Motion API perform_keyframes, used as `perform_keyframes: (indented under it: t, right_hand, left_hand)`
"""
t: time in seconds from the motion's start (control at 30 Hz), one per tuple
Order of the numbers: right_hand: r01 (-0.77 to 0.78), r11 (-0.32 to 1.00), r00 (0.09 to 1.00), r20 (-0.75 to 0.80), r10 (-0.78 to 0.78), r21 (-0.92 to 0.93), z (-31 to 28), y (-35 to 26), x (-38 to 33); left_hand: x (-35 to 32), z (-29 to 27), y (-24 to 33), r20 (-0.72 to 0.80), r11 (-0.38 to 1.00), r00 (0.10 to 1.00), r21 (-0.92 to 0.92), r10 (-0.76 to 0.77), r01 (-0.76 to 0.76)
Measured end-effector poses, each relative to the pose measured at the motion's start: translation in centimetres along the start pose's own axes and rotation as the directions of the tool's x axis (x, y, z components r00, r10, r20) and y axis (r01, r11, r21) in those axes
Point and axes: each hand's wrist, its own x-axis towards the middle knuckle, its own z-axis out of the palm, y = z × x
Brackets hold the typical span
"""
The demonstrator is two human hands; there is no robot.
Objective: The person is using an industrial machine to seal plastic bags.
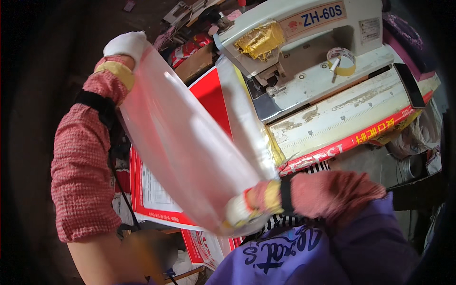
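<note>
A translucent plastic liner point(185, 128) stretches slantwise between my two gloved hands. My left hand point(125, 46), in a white glove, is raised at the upper left and closed on the liner's far end. Lower down, close to my body, my right hand point(240, 210) grips the near end; its glove is slightly blurred and the fingertips are partly hidden. Under the liner lies a red and white printed sack point(209, 97), largely covered by it. Checked pink sleeves cover both forearms, with a black band near each wrist.
A sewing machine point(304, 47) stands on the right, a yellow cloth point(261, 40) on its head. A tape roll point(342, 61) rests on its bed, beside a worn ruled board point(337, 114). Another printed sack point(202, 247) hangs below. Clutter with a cardboard box point(194, 61) lies beyond.
</note>
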Motion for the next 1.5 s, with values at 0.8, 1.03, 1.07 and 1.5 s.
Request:
perform_keyframes:
  t: [0.8, 1.03, 1.07, 1.5]
  right_hand:
    - [0.039, 0.152, -0.013, -0.151, 0.988, 0.988, -2.6, -3.5, -11.8]
    - [-0.453, 0.363, -0.065, -0.436, 0.897, 0.814, -5.5, -4.2, -10.3]
    - [-0.521, 0.461, -0.165, -0.615, 0.771, 0.718, -5.4, -4.1, -9.3]
    - [-0.083, -0.026, -0.114, 0.016, 0.993, 0.996, 4.5, -13.6, -18.7]
  left_hand:
    - [-1.8, -1.5, 3.8, -0.019, 0.98, 1.0, -0.199, 0.001, -0.005]
    - [3.1, 2.7, 0.2, 0.387, 0.444, 0.919, -0.813, -0.068, 0.376]
    - [3.4, 2.7, 2.2, 0.289, 0.57, 0.953, -0.769, -0.091, 0.288]
    - [-2.7, 13.6, 25.0, -0.332, 0.734, 0.862, -0.459, 0.382, -0.501]
